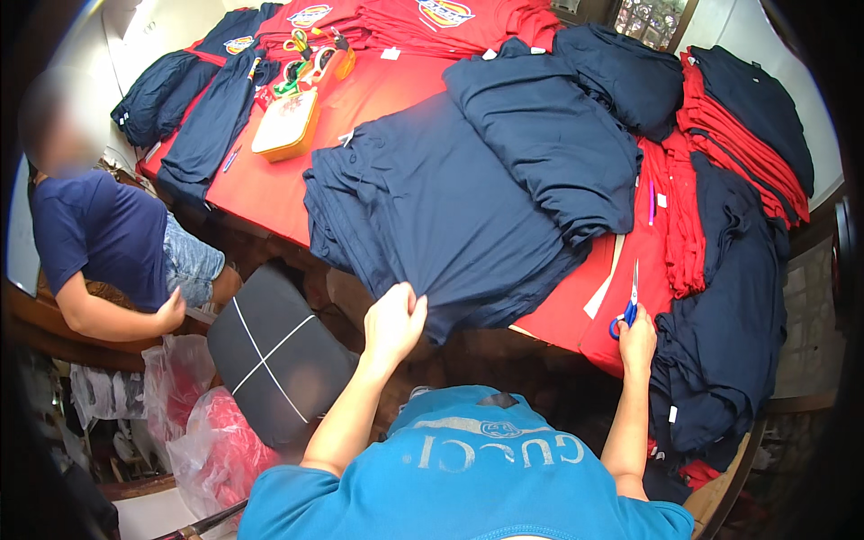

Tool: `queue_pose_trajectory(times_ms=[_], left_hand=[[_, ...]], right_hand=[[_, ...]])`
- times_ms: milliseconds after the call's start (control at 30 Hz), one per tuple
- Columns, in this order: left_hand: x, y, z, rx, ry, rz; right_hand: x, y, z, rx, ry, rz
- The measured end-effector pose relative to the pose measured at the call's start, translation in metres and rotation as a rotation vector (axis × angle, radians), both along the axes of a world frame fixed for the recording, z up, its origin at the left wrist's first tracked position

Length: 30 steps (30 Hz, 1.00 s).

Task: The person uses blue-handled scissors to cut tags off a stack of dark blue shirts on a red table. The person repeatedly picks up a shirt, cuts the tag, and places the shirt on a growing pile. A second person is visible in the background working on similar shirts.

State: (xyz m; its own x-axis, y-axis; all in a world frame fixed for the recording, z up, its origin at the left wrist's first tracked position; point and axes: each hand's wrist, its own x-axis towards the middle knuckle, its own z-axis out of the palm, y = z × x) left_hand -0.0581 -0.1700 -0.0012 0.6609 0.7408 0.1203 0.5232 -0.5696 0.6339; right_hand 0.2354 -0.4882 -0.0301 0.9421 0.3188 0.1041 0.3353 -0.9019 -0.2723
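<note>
White rectangular tags (390, 54) lie on the red cloth (270, 184); cream flat package (286, 126) near its far-left end.

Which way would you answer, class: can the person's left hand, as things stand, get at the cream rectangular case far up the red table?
Probably not: the left hand grips navy fabric at the near edge, and the cream rectangular case lies far across.

Second person in blue shirt (94, 229) seated far left; dark cushion with white cross lines (270, 355) beside; pink plastic bags (211, 445) below; yellow flat case (288, 124) on red cloth; red shirt stacks (738, 135) at right
</note>
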Motion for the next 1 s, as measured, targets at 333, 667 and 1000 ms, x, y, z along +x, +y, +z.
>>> queue_pose_trajectory(times_ms=[333,667,1000], left_hand=[[0.056,0.158,-0.035,0.328,-0.283,0.069],[0.124,0.270,-0.066,0.573,-0.098,0.102],[0.008,0.207,-0.064,0.225,-0.409,0.115]], right_hand=[[-0.018,-0.005,0.040,0.540,0.392,-0.020],[-0.167,0.161,0.010,0.444,0.544,0.605],[-0.194,0.185,-0.041,0.752,0.557,0.443]])
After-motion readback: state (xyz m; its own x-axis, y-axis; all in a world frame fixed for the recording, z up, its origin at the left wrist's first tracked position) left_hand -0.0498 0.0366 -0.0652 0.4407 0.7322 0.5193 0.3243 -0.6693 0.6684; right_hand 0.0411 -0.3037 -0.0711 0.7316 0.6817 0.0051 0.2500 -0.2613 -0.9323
